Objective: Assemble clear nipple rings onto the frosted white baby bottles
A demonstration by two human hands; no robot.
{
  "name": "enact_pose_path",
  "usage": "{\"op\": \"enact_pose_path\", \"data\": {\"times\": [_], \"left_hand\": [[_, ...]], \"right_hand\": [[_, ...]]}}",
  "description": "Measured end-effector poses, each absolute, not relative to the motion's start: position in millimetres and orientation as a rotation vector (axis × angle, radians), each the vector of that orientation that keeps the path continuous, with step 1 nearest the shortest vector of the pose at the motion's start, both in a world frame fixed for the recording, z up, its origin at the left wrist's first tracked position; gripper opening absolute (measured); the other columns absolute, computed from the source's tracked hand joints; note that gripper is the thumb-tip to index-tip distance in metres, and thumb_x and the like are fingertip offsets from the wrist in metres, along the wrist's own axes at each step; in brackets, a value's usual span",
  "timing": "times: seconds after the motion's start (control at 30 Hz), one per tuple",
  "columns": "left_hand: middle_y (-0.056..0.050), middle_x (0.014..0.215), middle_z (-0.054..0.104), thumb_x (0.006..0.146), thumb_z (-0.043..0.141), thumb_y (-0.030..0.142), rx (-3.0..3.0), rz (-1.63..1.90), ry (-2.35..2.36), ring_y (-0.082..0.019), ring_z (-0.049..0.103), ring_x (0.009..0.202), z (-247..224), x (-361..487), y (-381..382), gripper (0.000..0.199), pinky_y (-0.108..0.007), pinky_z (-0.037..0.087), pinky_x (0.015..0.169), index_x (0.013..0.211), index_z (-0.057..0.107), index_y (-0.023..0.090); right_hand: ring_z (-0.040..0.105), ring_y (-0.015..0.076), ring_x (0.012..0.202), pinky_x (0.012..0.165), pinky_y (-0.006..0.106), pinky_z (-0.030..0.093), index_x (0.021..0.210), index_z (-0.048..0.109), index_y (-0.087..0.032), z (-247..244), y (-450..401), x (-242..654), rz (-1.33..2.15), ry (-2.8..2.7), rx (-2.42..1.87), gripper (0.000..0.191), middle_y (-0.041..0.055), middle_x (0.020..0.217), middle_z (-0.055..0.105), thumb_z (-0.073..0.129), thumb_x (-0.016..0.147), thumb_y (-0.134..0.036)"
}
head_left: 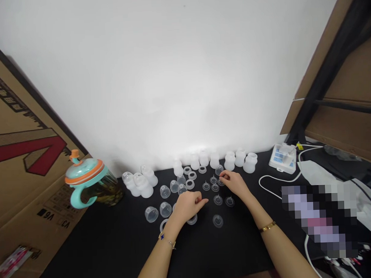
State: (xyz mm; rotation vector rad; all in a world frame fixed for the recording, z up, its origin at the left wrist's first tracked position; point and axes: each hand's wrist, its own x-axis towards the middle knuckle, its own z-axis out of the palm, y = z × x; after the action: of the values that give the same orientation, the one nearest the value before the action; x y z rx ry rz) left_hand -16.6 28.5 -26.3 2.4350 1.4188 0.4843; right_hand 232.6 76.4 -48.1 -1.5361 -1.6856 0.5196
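"Head view: what's held?"

"Right hand (236,184): finger and thumb nearly together at a teat (220,182); grip unclear. Left hand (188,207): loosely curled, thumb apart; hold hidden."

"Best handling?"

"Lightly, by the rim. Bottles (230,161) stand beyond the fingers; there's room wristward, toward the table's (204,252) near edge."
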Motion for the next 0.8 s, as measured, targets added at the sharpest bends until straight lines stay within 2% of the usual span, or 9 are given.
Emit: {"op": "enact_pose_path", "data": {"times": [0.13,0.2,0.37,0.8], "left_hand": [[0.004,0.042,0.041,0.082,0.053,0.071,2.172,0.342,1.301,-0.008,0.034,0.041,-10,-37,27,0.066,-0.026,0.026,0.046,0.044,0.042,0.018],[0.003,0.037,0.042,0.076,0.055,0.075,2.025,0.210,1.311,-0.008,0.035,0.036,-7,-45,27,0.067,-0.026,0.028,0.043,0.042,0.046,0.018],[-0.001,0.042,0.056,0.070,0.063,0.072,1.874,0.023,1.255,-0.011,0.048,0.036,-15,-47,25,0.059,-0.025,0.038,0.042,0.049,0.062,0.017],[0.002,0.050,0.061,0.079,0.060,0.064,2.081,0.219,1.214,-0.012,0.053,0.047,-20,-35,25,0.051,-0.023,0.035,0.049,0.058,0.060,0.018]], "right_hand": [[0.059,0.0184,0.062,0.062,0.027,0.037,0.079,0.068,-0.026,-46,76,233,0.501,-1.719,-1.576,0.010,-0.0025,0.061,0.065,0.059,0.077,-0.028],[0.059,0.0181,0.063,0.062,0.026,0.037,0.080,0.068,-0.025,-45,74,232,0.493,-1.733,-1.590,0.011,-0.0022,0.064,0.066,0.058,0.078,-0.028],[0.060,0.0180,0.065,0.062,0.026,0.037,0.081,0.068,-0.025,-41,72,231,0.471,-1.747,-1.628,0.012,-0.0017,0.066,0.067,0.057,0.080,-0.029],[0.062,0.0174,0.065,0.063,0.025,0.039,0.081,0.068,-0.025,-45,75,233,0.442,-1.758,-1.650,0.012,-0.0019,0.068,0.069,0.056,0.079,-0.025]]}}
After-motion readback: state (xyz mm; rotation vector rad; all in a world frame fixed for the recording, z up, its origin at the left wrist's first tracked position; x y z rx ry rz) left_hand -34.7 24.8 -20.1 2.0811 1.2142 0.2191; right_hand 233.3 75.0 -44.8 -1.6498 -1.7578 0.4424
